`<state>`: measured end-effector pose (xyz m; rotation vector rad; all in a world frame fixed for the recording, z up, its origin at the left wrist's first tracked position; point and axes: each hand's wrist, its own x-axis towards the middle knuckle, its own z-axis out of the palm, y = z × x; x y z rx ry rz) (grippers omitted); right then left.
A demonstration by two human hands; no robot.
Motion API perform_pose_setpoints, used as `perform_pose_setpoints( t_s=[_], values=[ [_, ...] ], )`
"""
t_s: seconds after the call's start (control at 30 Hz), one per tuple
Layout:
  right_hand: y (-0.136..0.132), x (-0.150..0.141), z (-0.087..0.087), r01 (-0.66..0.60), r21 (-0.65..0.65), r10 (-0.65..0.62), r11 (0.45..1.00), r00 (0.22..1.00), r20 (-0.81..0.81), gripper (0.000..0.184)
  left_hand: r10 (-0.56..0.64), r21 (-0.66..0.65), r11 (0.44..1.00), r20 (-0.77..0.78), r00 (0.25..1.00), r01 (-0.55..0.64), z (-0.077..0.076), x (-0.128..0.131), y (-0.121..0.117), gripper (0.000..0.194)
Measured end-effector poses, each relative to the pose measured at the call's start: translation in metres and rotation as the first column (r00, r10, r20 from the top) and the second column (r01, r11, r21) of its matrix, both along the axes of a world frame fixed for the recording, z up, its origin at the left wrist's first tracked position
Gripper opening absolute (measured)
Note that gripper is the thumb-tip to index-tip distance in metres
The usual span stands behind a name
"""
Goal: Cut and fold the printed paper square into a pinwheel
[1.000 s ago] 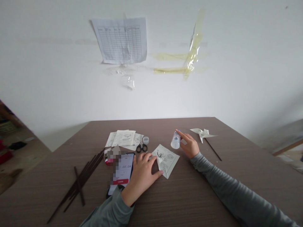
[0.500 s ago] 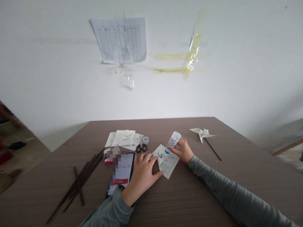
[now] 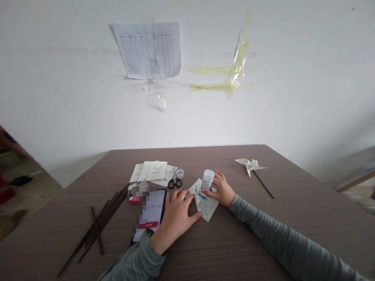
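My right hand [image 3: 221,190] grips a small white glue bottle [image 3: 207,180], tipped nozzle-down onto a square printed paper [image 3: 206,207] lying on the brown table [image 3: 234,242]. My left hand [image 3: 175,216] lies flat with fingers spread, pressing the paper's left side. Just left of it a phone [image 3: 152,212] with a lit screen rests on the table.
Black scissors [image 3: 175,182] and a small white cap [image 3: 180,173] sit behind the paper, beside a pile of printed sheets [image 3: 152,171]. Several dark sticks [image 3: 99,222] lie at the left. A finished paper pinwheel [image 3: 251,165] on a stick lies at the right.
My right hand picked up the glue bottle, carried it left and tipped it down onto the paper. My left hand stayed flat on the sheet.
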<state>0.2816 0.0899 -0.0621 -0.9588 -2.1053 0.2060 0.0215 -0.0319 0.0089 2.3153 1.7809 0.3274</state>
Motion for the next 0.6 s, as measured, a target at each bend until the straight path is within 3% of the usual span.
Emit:
perform_pose_setpoints(
  t_s=[0.4, 0.6],
  values=[
    [-0.002, -0.002, 0.001, -0.041, 0.032, 0.040, 0.999, 0.999, 0.007, 0.037, 0.010, -0.029, 1.000, -0.020, 1.000, -0.011, 0.010, 0.006, -0.004, 0.059],
    [-0.004, -0.001, 0.005, -0.053, -0.018, 0.054, 0.998, 0.998, 0.029, 0.031, 0.021, -0.031, 0.999, -0.017, 1.000, -0.022, 0.009, 0.005, -0.003, 0.059]
  ],
)
